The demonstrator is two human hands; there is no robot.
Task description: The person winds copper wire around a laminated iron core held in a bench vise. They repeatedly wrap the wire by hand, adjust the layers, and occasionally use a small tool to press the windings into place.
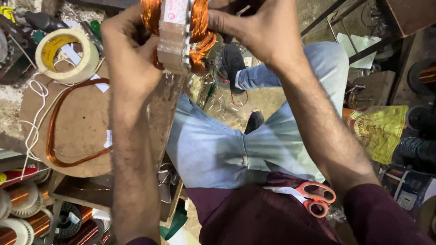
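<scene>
Landmark: motor stator (178, 34), one, a laminated core with copper windings bulging out on both sides, held at the top of the view above the person's lap.
Left hand (128, 54): clasped around the stator's left side, fingers curled over the winding; probably the steadying grip.
Right hand (256, 29): grasping the stator's right side from above, fingers pressed onto the coil, likely to keep the core from turning.
Tape roll (67, 54): one, cream, left of the stator, lying flat on the round board (81, 131).
Copper wire loop (59, 131): one, below-left of the stator, laid out on the board within reach.
Scissors (315, 197): one pair, orange handles, well below-right of the stator, resting on the lap.
Wire spools (27, 213): several, far below-left; exact count cannot be told.
</scene>
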